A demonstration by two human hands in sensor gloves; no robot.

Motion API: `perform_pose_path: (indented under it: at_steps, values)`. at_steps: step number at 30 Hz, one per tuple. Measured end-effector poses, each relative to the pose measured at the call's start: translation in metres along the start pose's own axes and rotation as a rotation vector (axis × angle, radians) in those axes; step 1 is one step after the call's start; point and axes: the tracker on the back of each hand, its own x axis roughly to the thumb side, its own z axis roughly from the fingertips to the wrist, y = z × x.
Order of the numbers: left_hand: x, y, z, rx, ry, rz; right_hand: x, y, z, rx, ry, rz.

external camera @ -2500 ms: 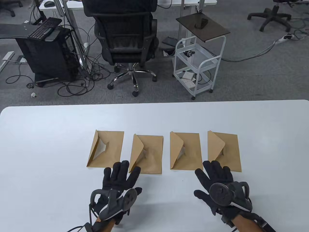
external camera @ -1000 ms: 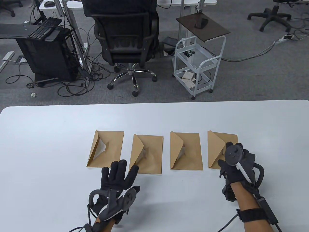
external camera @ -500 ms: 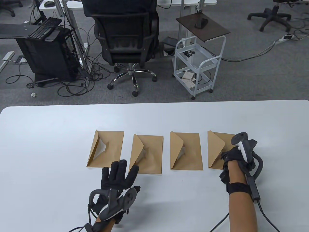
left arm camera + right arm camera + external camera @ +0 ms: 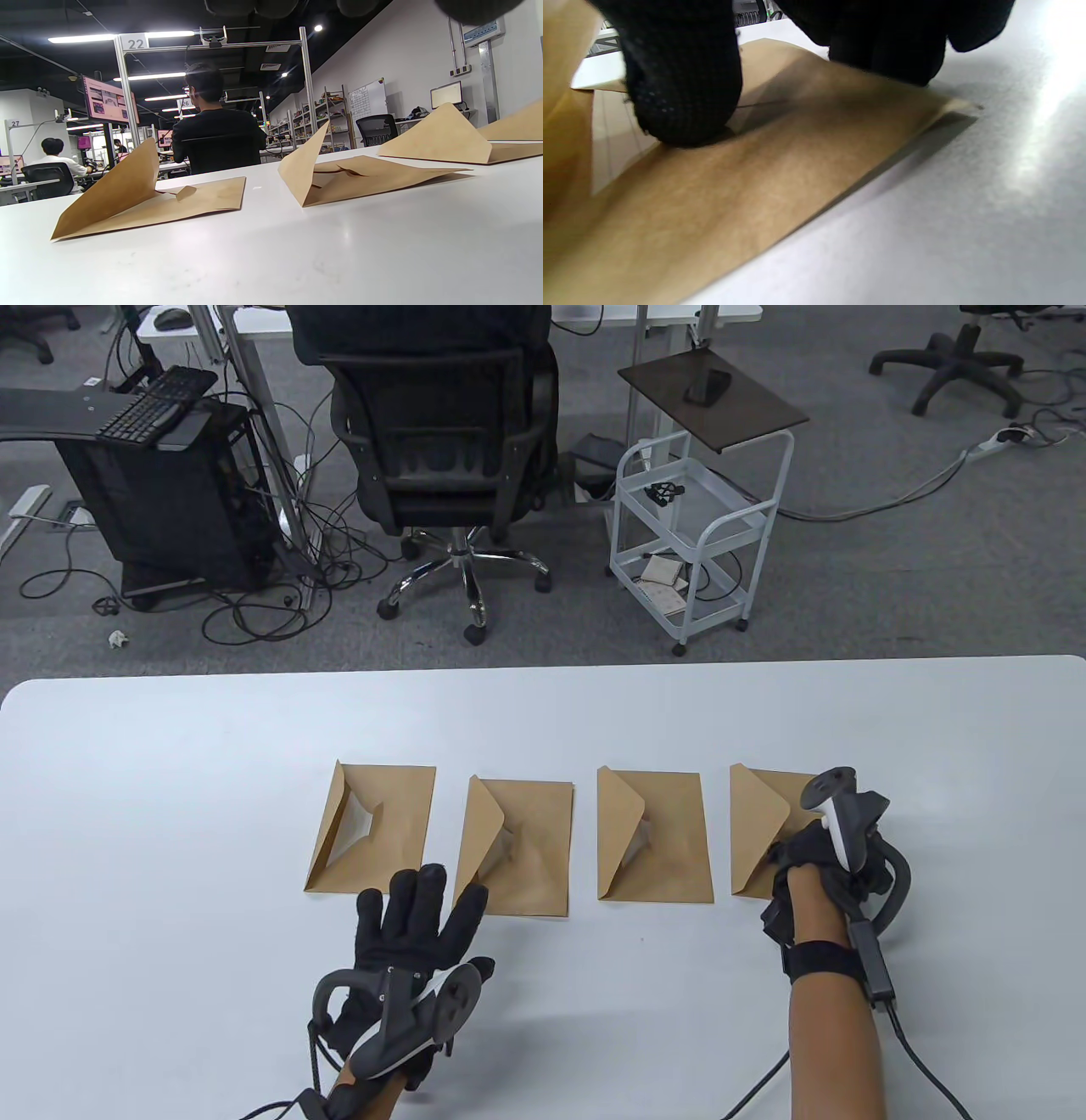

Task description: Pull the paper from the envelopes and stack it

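Right hand (image 4: 827, 861) presses rightmost envelope (image 4: 768, 823), lower right; grip on it unclear.
Left hand (image 4: 416, 933) flat, fingers spread, lower left. Post sign (image 4: 135, 42) reads "22".

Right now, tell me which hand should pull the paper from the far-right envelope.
Right. The right hand already rests on the far-right envelope, a fingertip pressing at its opening. The left hand lies flat on the table, by the two left envelopes.
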Motion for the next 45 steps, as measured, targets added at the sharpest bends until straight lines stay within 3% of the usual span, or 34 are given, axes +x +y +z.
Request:
perform_pose_path:
  at_steps: [6,10,17,21,28,36,43,45]
  values:
    - [0.000,0.000,-0.001,-0.008,0.000,-0.009,-0.006,0.003,-0.006,0.072,-0.010,-0.117]
    - [0.000,0.000,-0.001,-0.005,0.000,-0.006,-0.001,0.004,-0.002,0.057,-0.030,-0.096]
    - [0.000,0.000,-0.001,-0.001,0.002,-0.001,0.004,0.003,0.007,-0.078,-0.049,-0.001]
    - [0.000,0.001,-0.001,-0.003,0.000,-0.001,0.006,0.002,0.013,-0.241,-0.114,0.052]
    - [0.001,0.001,-0.001,-0.004,-0.010,-0.002,-0.002,-0.013,0.022,-0.239,-0.221,-0.071]
    - [0.014,0.002,0.000,-0.022,-0.054,0.057,-0.018,-0.055,0.056,-0.273,-0.399,-0.318]
    - [0.026,0.012,0.004,0.003,-0.092,0.153,-0.031,-0.071,0.104,-0.208,-0.606,-0.441]
    - [0.031,0.015,0.006,0.019,-0.115,0.158,-0.032,-0.065,0.123,-0.104,-0.704,-0.443]
